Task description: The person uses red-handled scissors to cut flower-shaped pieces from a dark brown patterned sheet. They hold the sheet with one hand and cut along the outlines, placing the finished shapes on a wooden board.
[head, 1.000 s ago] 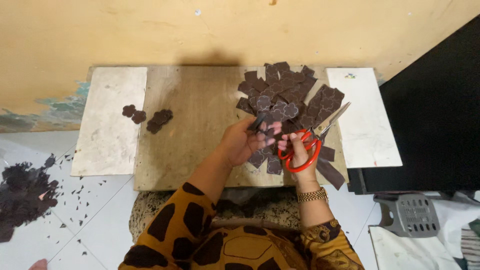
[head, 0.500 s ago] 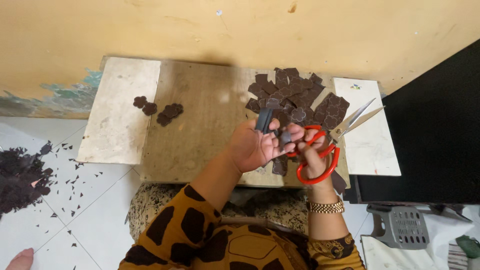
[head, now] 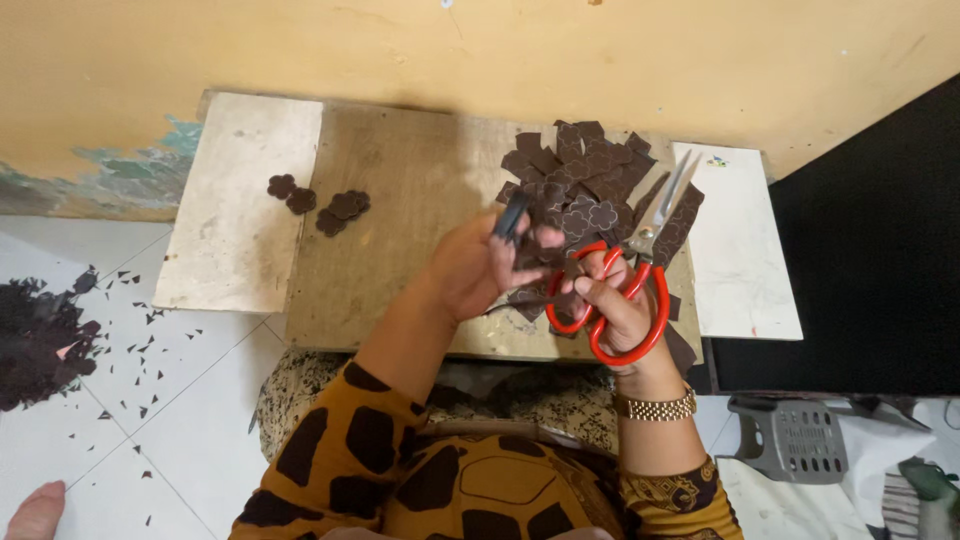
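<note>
My left hand pinches a small dark brown piece of thin material, held up over the wooden board. My right hand grips red-handled scissors, blades slightly apart and pointing up and to the right. Just beyond both hands lies a heap of dark brown square pieces marked with flower outlines. A few cut flower shapes lie together at the board's left side.
The board rests on a low white-topped bench against a yellow wall. Dark offcuts are piled on the white tiled floor at left, with small scraps scattered. A grey plastic stool stands at lower right.
My left hand has lifted one dark piece clear of the heap. The scissors moved left toward it, blades still slightly apart. The camera tilted a little.
</note>
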